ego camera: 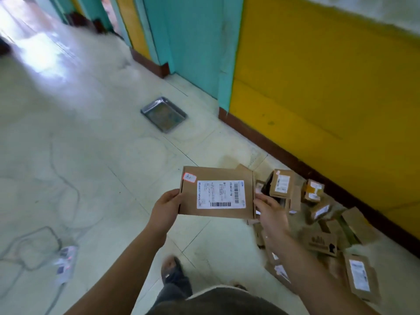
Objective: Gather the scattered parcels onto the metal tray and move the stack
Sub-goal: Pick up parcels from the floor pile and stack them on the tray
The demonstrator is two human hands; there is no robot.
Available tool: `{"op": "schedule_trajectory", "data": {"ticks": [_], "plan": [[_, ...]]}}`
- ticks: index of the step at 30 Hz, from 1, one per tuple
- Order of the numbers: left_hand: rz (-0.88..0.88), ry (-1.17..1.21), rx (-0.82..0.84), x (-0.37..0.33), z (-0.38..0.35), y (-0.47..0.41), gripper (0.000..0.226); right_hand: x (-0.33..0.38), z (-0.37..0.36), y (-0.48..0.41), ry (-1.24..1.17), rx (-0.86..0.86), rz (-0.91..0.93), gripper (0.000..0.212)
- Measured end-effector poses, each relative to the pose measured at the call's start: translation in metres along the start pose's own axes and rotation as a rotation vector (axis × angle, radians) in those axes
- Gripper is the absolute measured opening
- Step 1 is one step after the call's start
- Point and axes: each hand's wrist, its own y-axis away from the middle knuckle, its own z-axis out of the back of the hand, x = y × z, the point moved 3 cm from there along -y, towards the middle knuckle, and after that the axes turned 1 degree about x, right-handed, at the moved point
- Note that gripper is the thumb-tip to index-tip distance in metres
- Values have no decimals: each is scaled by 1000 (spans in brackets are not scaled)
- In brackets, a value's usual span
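A power strip (66,261) lay on the floor (102,155) at far left. Further along, the metal tray (163,114) sat bare, well apart from the parcels. The left hand (164,208) gripped the left edge of a flat parcel (217,193) held above the floor. The right hand (270,214) met its right edge, too blurred to tell its grip. The scattered parcels (318,223) lay beside the yellow wall (329,76).
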Motion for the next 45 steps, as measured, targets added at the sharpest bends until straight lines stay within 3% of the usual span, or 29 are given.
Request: {"op": "schedule_trajectory", "data": {"ticks": [12,21,37,45], "plan": [[-46,96,-132,-48,212,-79,21,80,-226,11,57,160,70,15],[-21,102,-163,-88,294,-171,32,133,-351,-37,115,203,88,14],[13,-6,-245,-248,491,-446,37,307,-661,-194,142,319,42,10],[17,-37,-96,-309,583,-602,32,361,-798,-251,105,184,26,11]]}}
